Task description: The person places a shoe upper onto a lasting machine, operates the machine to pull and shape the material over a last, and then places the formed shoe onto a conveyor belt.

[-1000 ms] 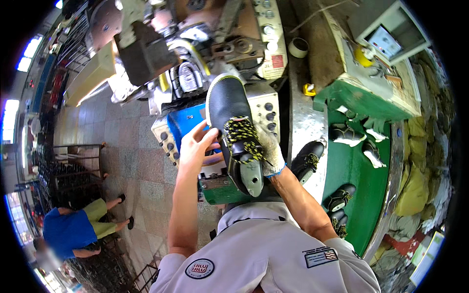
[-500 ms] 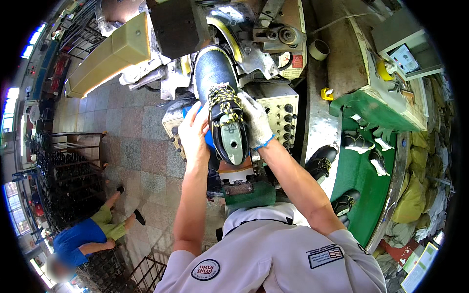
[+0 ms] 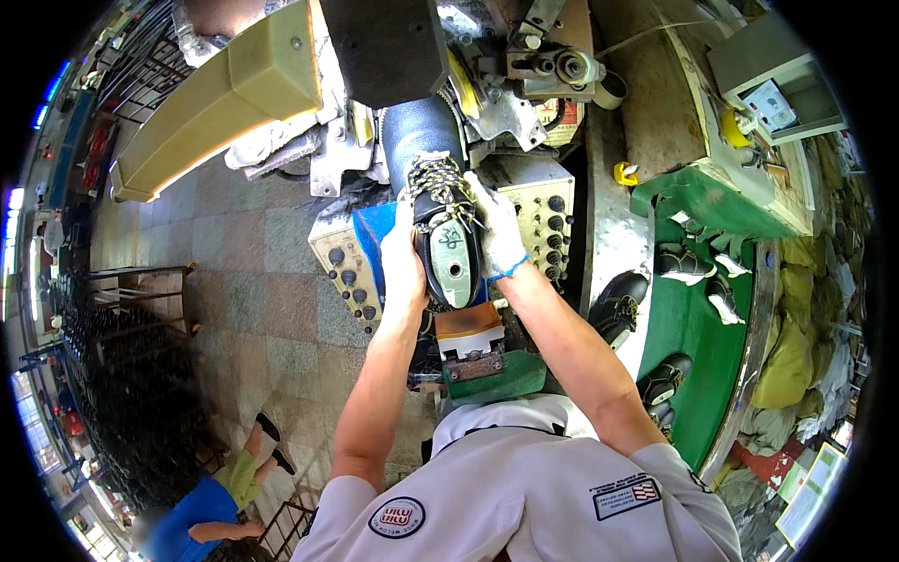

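Note:
A black leather shoe upper [image 3: 421, 136] with black-and-yellow laces sits on a pale green shoe last [image 3: 453, 253]. Its toe points away from me, partly hidden under the dark metal block [image 3: 384, 47] of a machine. My bare left hand [image 3: 403, 255] grips the left side near the heel, its fingers mostly hidden behind the shoe. On the opposite side, my right hand [image 3: 496, 229], in a white work glove, is closed against the shoe beside the laces. Shiny metal plates [image 3: 510, 112] flank the toe.
Control panels with dark knobs [image 3: 554, 204] stand either side below the machine head. A curved beige cover [image 3: 215, 103] juts left. More shoes [image 3: 618, 304] lie along the green bench [image 3: 698, 375] at right. Another person [image 3: 201, 515] is at lower left, near a dark rack [image 3: 140, 412].
Both hands have brought the shoe slightly right, and its toe has gone further under the dark block. The machine appears shifted right in view. The other person appears lower.

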{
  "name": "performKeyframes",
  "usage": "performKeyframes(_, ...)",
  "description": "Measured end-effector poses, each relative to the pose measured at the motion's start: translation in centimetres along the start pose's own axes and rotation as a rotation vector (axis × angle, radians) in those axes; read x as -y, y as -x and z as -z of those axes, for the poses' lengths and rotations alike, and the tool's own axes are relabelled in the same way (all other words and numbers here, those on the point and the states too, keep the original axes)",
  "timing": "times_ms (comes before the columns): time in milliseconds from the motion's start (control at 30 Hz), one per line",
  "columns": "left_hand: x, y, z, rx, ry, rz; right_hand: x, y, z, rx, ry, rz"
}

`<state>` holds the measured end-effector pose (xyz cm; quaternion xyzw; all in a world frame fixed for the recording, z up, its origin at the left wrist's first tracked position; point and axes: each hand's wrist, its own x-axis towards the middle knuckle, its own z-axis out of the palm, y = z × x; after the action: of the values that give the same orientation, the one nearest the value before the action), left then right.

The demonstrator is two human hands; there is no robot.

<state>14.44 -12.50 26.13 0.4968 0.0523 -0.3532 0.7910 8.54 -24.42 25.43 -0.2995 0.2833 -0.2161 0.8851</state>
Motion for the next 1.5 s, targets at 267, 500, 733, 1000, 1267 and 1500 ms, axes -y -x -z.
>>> performKeyframes(267,1.6,-1.1,0.7,0.135,0.081,-0.101,-1.4,-0.4,0.7,-0.095,0.175,0.042)
performKeyframes(500,4.9,0.8,6.5,-0.173,-0.319,-0.258,-0.3,2.7,5.2,-0.05,0.324,0.1)
performKeyframes(733,17.5,10.7,18.0,-0.503,-0.805,-0.026,5.1,14.8,18.1,-0.278,0.268,0.148)
performKeyframes(1000,22.7,4.9,18.0,-0.645,-0.553,-0.059,3.9,16.5,18.3,-0.245,0.309,0.061)
performKeyframes(1267,14.2,11.0,17.0,-0.498,-0.765,-0.074,6.5,18.1,13.4,-0.164,0.45,0.1)
performKeyframes(1500,-4.1,23.2,4.7,-0.46,-1.456,-0.55,6.2,23.0,1.7,0.244,0.59,0.084)
